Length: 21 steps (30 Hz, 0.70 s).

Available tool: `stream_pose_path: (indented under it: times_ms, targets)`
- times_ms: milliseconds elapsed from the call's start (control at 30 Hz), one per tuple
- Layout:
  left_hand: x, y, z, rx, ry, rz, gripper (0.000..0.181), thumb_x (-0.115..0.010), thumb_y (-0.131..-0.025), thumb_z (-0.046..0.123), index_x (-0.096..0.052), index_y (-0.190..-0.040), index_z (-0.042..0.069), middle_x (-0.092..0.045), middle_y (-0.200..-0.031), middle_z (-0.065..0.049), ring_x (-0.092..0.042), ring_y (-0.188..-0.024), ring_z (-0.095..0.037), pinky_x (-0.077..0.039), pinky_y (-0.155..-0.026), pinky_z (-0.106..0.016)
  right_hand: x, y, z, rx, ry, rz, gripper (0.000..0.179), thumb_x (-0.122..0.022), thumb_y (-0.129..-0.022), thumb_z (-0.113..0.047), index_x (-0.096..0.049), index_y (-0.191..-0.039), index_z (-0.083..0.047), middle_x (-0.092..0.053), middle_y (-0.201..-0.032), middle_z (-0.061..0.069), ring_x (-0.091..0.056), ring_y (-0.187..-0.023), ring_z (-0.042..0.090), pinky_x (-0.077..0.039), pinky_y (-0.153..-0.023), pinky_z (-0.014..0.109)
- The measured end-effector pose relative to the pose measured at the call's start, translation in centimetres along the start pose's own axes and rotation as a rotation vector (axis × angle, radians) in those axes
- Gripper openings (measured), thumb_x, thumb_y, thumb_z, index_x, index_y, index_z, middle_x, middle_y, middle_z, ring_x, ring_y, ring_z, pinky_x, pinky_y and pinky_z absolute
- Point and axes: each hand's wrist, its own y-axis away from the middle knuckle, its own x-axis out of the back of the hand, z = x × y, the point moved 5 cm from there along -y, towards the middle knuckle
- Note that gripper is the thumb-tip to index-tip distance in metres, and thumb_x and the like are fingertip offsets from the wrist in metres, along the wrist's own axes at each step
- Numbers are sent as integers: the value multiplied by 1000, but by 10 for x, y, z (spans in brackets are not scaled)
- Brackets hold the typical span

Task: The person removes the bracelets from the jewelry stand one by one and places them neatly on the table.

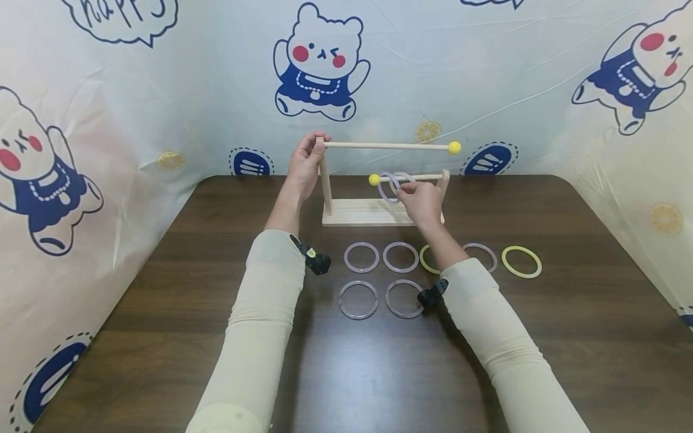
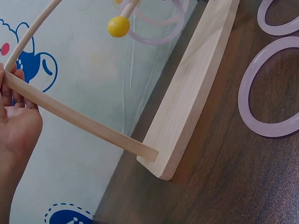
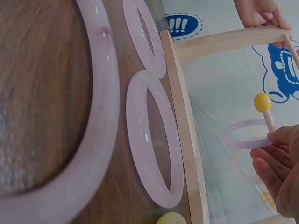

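Observation:
A wooden stand (image 1: 373,213) has two uprights, each with a rod tipped by a yellow ball. My left hand (image 1: 304,165) grips the top of the tall left upright (image 2: 79,116), where the longer rod (image 1: 387,145) begins. With thumb and fingers, my right hand (image 1: 425,204) pinches a purple ring (image 3: 245,143) at the lower rod (image 1: 428,177). That ring is around the rod, just inside its yellow ball (image 1: 374,180). A second, paler ring (image 3: 238,175) hangs behind it, nearer the short right upright (image 1: 445,183); the fingers partly hide it.
Several rings lie flat on the brown table in front of the stand. Purple ones (image 1: 346,257) are on the left, while a yellow ring (image 1: 506,258) lies at the right end. My right forearm partly covers another yellow ring (image 1: 426,261). A printed cloth hangs behind the table.

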Motion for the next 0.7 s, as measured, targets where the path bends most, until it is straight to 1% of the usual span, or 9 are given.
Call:
stream_pose_path:
  times_ms: [167, 300, 467, 567, 700]
  targets:
    - [1, 0, -1, 1, 3, 3, 15, -52, -95, 13, -58, -108, 11, -59, -105, 3, -48, -106, -13, -33, -97, -27, -1, 1, -2, 6, 14, 2, 16, -71, -84, -18, -75, -93, -5, -71, -88, 10, -66, -84, 28, -46, -74, 38]
    - [1, 0, -1, -10, -7, -8, 14, -51, -95, 13, -57, -108, 12, -58, -105, 4, -47, -105, -13, -33, -96, -27, -2, 1, -3, 6, 24, -2, 16, -70, -84, -19, -75, -92, -6, -72, -86, 9, -66, -80, 27, -47, -68, 37]
    - [1, -1, -2, -3, -22, -5, 20, -52, -95, 15, -56, -112, 8, -58, -106, 3, -47, -108, -14, -32, -98, -28, -2, 2, -4, 12, 22, 11, 16, -69, -85, -19, -75, -92, -6, -72, -86, 8, -66, -79, 26, -46, -68, 36]
    - [1, -1, -2, 8, -27, -1, 21, -52, -94, 16, -56, -113, 8, -58, -108, 2, -47, -110, -14, -32, -99, -28, -3, 3, -4, 10, 16, 23, 16, -69, -84, -18, -75, -93, -6, -72, -86, 8, -66, -79, 26, -46, -68, 36]
    - [1, -1, -1, 11, -33, -4, 21, -52, -94, 17, -56, -114, 8, -58, -108, 2, -47, -110, -14, -32, -99, -29, -3, 4, -5, 13, 6, 43, 15, -69, -84, -18, -75, -93, -6, -72, -86, 9, -67, -77, 25, -47, -65, 34]
